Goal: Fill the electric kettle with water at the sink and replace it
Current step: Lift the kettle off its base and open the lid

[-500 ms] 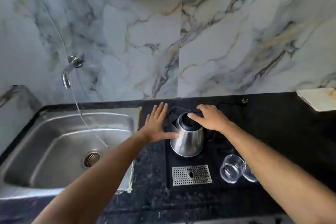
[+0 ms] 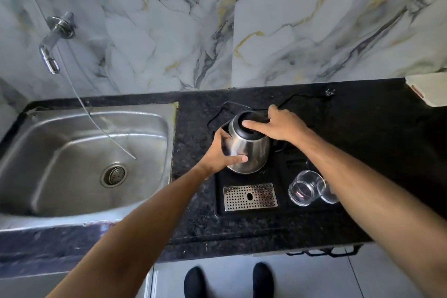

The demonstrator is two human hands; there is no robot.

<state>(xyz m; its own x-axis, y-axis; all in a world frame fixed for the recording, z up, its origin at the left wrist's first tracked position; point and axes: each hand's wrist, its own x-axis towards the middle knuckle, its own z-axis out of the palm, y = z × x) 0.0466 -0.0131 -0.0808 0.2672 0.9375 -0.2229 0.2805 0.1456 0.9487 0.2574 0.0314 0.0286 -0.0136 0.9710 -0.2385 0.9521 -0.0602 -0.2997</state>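
Observation:
A steel electric kettle (image 2: pixel 254 150) with a black lid stands on a black tray (image 2: pixel 219 201) on the dark counter, right of the sink. My left hand (image 2: pixel 219 152) wraps the kettle's left side, thumb across its front. My right hand (image 2: pixel 278 126) rests on the black lid, fingers spread over the top. The steel sink (image 2: pixel 48 152) lies to the left. A chrome tap (image 2: pixel 49 55) sticks out of the marble wall above the sink's back left.
Two glass tumblers (image 2: pixel 304 187) lie on the tray under my right forearm. A perforated metal drip grid (image 2: pixel 250 196) sits in front of the kettle. A black cord (image 2: pixel 302 97) runs behind. A thin hose (image 2: pixel 96 123) hangs into the sink. A white object (image 2: pixel 430 89) sits far right.
My left hand has closed around the kettle's side, where before it lay flat beside it. My right hand has slid further over the lid. The view has tilted downward.

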